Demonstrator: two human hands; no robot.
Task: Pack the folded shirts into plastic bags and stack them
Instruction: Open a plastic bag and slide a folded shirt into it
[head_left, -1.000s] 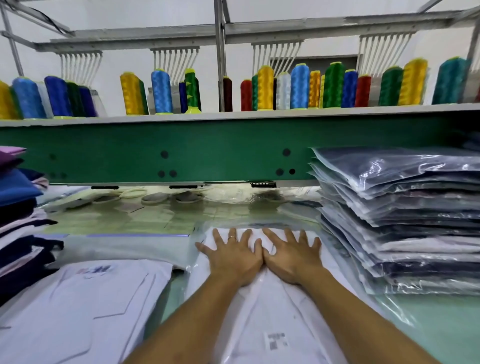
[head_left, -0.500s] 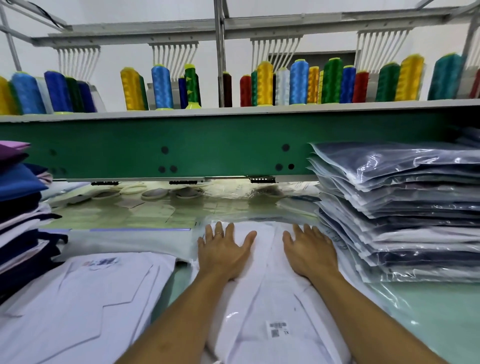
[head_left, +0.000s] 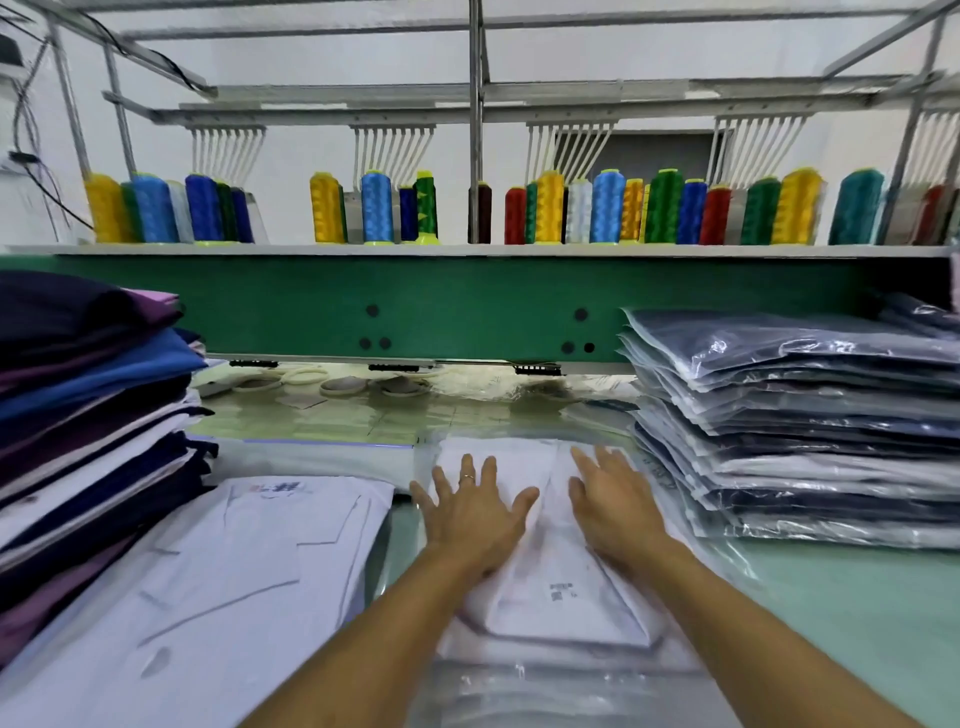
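White bagged shirt (head_left: 563, 605), one; left hand (head_left: 472, 514) and right hand (head_left: 613, 506) press it, fingers straight.

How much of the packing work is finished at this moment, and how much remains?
Done: a tall stack of bagged shirts stands at the right. In hand: the left hand and right hand press flat on a white shirt that seems to lie inside a plastic bag; it is not yet stacked. Left: the unbagged shirt beside it and the pile of folded shirts at the left.
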